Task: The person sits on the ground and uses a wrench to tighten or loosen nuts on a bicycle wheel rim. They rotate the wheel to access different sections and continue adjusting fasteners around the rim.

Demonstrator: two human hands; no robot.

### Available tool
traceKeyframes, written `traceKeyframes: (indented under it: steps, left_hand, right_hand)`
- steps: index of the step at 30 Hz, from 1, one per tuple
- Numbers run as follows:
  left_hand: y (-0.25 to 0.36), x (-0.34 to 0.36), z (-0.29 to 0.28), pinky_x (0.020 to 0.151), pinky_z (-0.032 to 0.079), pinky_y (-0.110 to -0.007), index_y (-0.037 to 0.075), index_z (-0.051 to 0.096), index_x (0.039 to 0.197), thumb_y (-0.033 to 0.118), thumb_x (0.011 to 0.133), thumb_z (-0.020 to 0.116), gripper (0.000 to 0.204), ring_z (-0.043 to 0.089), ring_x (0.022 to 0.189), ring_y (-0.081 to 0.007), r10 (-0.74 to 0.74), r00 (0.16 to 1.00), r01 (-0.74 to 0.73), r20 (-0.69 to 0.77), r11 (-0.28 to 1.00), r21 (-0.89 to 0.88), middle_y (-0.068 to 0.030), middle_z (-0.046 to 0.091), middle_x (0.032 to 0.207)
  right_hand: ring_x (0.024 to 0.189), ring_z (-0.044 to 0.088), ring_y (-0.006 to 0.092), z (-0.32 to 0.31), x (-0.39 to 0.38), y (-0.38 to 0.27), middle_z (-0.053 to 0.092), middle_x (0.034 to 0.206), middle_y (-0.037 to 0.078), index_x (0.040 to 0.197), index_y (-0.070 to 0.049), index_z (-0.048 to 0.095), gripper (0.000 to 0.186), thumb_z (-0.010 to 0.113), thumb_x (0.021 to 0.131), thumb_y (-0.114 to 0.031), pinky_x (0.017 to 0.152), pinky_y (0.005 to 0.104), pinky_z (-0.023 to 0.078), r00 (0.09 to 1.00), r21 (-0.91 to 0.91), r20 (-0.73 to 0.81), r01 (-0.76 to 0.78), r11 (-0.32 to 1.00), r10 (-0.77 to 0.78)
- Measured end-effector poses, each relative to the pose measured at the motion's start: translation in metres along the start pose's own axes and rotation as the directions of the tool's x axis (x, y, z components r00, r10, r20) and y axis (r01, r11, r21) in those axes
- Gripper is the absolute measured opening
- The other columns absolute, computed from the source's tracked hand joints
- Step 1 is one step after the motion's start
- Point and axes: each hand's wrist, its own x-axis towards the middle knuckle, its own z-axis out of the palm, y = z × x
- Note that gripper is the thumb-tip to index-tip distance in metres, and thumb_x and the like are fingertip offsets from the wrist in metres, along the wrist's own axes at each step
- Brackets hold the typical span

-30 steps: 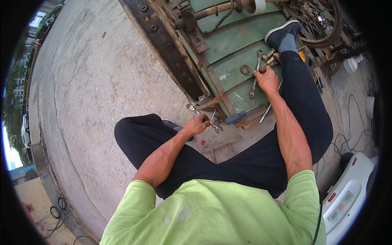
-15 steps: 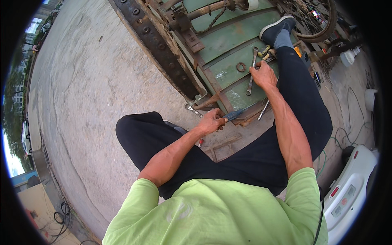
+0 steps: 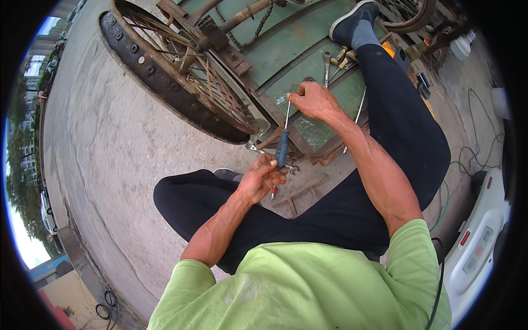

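Note:
My left hand (image 3: 263, 177) is closed around the blue-grey handle of a screwdriver (image 3: 282, 147), whose thin metal shaft points up and away from me. At the far end of that shaft, my right hand (image 3: 316, 102) has its fingertips closed on the tip. A dark metal ring (image 3: 309, 79) shows in part just past the right hand. Beyond it, a combination wrench (image 3: 326, 67) lies on the green metal panel (image 3: 300, 47). Partly covered by the left hand and the handle, another wrench (image 3: 294, 169) is on the ground.
A rusty spoked iron wheel (image 3: 146, 71) stands at the panel's left, near a chain (image 3: 261, 30). Yellow-handled tools (image 3: 344, 55) and a metal rod (image 3: 357, 113) lie by my outstretched right leg (image 3: 390, 93). A rusty frame piece (image 3: 300, 195) lies between my legs.
The screwdriver has swung from pointing right to pointing away from me. My right hand has left the wrench and moved left to the screwdriver's tip. The view has shifted.

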Motion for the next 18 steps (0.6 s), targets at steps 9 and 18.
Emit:
traceKeyframes:
  steps: [9,18]
  left_hand:
    - [0.001,0.038,0.025,0.081,0.058,-0.035,0.003,0.051,0.13,0.026,0.108,0.067,0.036,0.074,0.092,-0.0221,0.061,0.998,-0.054,-0.011,0.936,0.348,-0.0145,0.072,0.112]
    - [-0.002,0.046,0.009,0.079,0.056,-0.031,0.002,0.06,0.127,0.03,0.109,0.065,0.033,0.072,0.089,-0.0168,-0.072,0.989,0.132,-0.131,0.835,0.535,-0.01,0.074,0.108]
  right_hand:
    - [0.09,0.075,0.0335,0.068,0.012,-0.003,0.077,0.106,0.02,0.135,-0.001,0.068,0.039,0.055,0.105,-0.023,0.086,0.0469,0.057,0.984,0.42,-0.014,0.165,0.893,-0.175]
    - [0.099,0.062,0.0313,0.065,0.034,0.025,0.065,0.097,0.01,0.112,-0.012,0.081,0.025,0.061,0.096,-0.012,0.086,0.0464,0.046,0.659,-0.338,-0.127,0.673,0.657,-0.741]
